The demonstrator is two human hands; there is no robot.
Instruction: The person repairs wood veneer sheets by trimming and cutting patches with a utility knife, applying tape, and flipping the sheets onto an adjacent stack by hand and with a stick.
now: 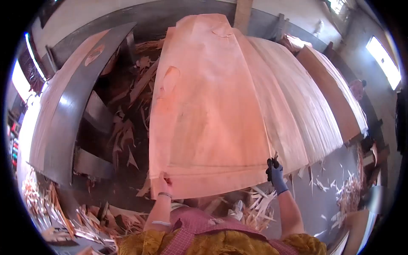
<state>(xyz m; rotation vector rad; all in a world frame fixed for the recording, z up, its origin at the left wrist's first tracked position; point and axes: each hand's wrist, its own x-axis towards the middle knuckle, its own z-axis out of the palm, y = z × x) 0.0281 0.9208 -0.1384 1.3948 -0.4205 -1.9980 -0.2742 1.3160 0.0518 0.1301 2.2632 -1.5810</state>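
Note:
A large orange-pink veneer sheet (212,106) lies on a wide stack in front of me, with a crease running across near its front edge. My left hand (165,182), bare, is at the sheet's near left corner; its fingers are partly curled and blend with the sheet's colour. At the near right corner is my right hand (275,172), in a grey and black glove, with its fingers closed on the sheet's edge. Paler veneer sheets (297,93) lie just right of the orange-pink one. A torn flap (171,78) shows on the sheet's left side.
A long metal-topped table (68,102) with veneer on it stands at the left. Scraps (127,131) fill the gap between. More shreds (259,208) litter the floor nearby. Another stack (335,93) is at the right, with a person (358,88) beyond it.

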